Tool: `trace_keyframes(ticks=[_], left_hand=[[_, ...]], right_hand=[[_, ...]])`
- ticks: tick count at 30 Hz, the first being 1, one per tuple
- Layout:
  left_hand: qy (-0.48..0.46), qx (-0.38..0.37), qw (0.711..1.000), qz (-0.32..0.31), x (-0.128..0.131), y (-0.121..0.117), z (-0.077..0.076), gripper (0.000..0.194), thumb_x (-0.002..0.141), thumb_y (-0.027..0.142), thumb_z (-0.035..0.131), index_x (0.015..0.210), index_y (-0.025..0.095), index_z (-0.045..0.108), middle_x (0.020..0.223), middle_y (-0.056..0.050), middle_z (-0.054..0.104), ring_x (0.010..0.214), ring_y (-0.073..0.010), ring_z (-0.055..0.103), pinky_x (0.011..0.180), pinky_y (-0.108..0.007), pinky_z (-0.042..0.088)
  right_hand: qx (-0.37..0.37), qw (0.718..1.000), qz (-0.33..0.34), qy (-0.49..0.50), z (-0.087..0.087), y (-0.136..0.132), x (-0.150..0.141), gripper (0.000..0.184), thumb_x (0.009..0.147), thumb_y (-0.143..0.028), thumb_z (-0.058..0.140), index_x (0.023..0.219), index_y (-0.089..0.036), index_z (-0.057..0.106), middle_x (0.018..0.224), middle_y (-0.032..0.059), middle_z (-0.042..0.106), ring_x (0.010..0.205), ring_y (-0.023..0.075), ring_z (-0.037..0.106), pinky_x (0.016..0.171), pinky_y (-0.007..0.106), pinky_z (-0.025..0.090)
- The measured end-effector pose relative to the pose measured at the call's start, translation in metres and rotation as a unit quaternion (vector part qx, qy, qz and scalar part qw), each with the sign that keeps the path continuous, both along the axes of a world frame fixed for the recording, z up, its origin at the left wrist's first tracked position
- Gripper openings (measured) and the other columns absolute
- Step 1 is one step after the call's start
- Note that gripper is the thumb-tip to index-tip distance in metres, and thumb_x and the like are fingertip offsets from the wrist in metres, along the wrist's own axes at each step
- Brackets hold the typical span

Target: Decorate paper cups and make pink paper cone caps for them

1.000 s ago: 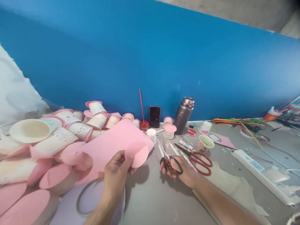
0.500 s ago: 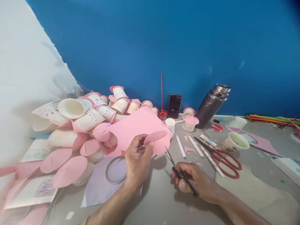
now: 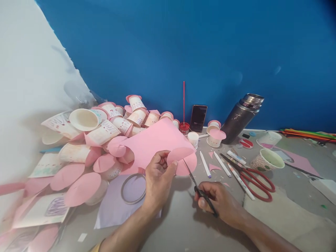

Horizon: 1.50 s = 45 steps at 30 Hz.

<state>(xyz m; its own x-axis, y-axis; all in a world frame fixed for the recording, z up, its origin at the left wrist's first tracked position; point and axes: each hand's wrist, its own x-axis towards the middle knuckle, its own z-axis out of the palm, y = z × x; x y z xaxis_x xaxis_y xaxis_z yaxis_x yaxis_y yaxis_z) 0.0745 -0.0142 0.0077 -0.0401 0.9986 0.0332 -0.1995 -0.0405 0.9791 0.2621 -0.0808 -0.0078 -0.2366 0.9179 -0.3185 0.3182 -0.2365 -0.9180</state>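
My left hand (image 3: 158, 175) pinches a sheet of pink paper (image 3: 154, 143) near a rounded, partly cut flap at its lower right edge. My right hand (image 3: 217, 203) is closed round the black handles of small scissors (image 3: 195, 183), whose blades point up and left and touch the rounded flap. The sheet is lifted off the grey table (image 3: 181, 224), over a pile of paper cups (image 3: 105, 126).
Cups with pink paper discs lie heaped at left. Red-handled scissors (image 3: 252, 178), white markers (image 3: 204, 163), an empty patterned cup (image 3: 266, 161), a dark flask (image 3: 241, 117), a phone (image 3: 198, 118) and a red stick in a pot stand behind. A ring (image 3: 132, 183) lies on lilac paper.
The view swung left and down. My right hand lifted the small scissors from the table and brought the blades up to the pink flap, which my left hand still holds.
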Motion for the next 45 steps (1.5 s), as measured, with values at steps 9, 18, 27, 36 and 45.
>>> trace_keyframes(ticks=[9, 18, 27, 36, 45], left_hand=[[-0.036, -0.019, 0.999, -0.013, -0.001, 0.000, 0.004, 0.034, 0.075, 0.029, 0.079, 0.103, 0.015, 0.065, 0.089, -0.002, 0.070, 0.077, -0.0121, 0.062, 0.065, -0.021, 0.051], [-0.058, -0.042, 0.997, -0.034, -0.002, 0.001, 0.003, 0.030, 0.075, 0.028, 0.076, 0.100, 0.016, 0.064, 0.078, 0.002, 0.065, 0.065, -0.0096, 0.054, 0.058, -0.021, 0.043], [-0.071, -0.054, 0.995, -0.037, -0.002, 0.002, 0.004, 0.026, 0.074, 0.026, 0.078, 0.096, 0.017, 0.067, 0.077, 0.002, 0.064, 0.065, -0.0085, 0.052, 0.057, -0.019, 0.039], [-0.048, -0.056, 0.990, -0.123, -0.007, 0.003, -0.008, 0.023, 0.084, 0.038, 0.074, 0.084, 0.015, 0.074, 0.077, -0.003, 0.062, 0.070, -0.0147, 0.053, 0.065, -0.027, 0.049], [-0.037, -0.058, 0.992, -0.105, -0.007, 0.003, -0.007, 0.022, 0.082, 0.036, 0.074, 0.075, 0.015, 0.069, 0.068, 0.002, 0.055, 0.063, -0.0099, 0.041, 0.058, -0.022, 0.033]], right_hand=[[-0.005, 1.000, -0.016, 0.006, 0.006, 0.003, -0.002, 0.041, 0.068, -0.056, 0.074, 0.067, -0.019, 0.059, 0.064, -0.0008, 0.051, 0.062, 0.0130, 0.038, 0.059, 0.028, 0.035], [0.003, 1.000, -0.024, 0.011, -0.007, 0.001, 0.003, 0.050, 0.069, -0.063, 0.080, 0.063, -0.018, 0.059, 0.061, -0.0023, 0.048, 0.061, 0.0124, 0.037, 0.056, 0.027, 0.030], [-0.006, 0.999, -0.039, 0.022, -0.010, 0.001, 0.002, 0.051, 0.066, -0.063, 0.083, 0.062, -0.017, 0.062, 0.059, 0.0005, 0.056, 0.060, 0.0136, 0.045, 0.057, 0.027, 0.035], [0.001, 0.999, -0.035, -0.002, -0.011, 0.000, 0.002, 0.048, 0.069, -0.061, 0.079, 0.062, -0.017, 0.061, 0.060, -0.0003, 0.053, 0.061, 0.0136, 0.043, 0.056, 0.026, 0.034], [-0.011, 0.999, -0.031, 0.013, -0.005, 0.000, 0.000, 0.051, 0.066, -0.064, 0.080, 0.060, -0.018, 0.061, 0.060, 0.0016, 0.059, 0.060, 0.0142, 0.048, 0.057, 0.026, 0.039]])
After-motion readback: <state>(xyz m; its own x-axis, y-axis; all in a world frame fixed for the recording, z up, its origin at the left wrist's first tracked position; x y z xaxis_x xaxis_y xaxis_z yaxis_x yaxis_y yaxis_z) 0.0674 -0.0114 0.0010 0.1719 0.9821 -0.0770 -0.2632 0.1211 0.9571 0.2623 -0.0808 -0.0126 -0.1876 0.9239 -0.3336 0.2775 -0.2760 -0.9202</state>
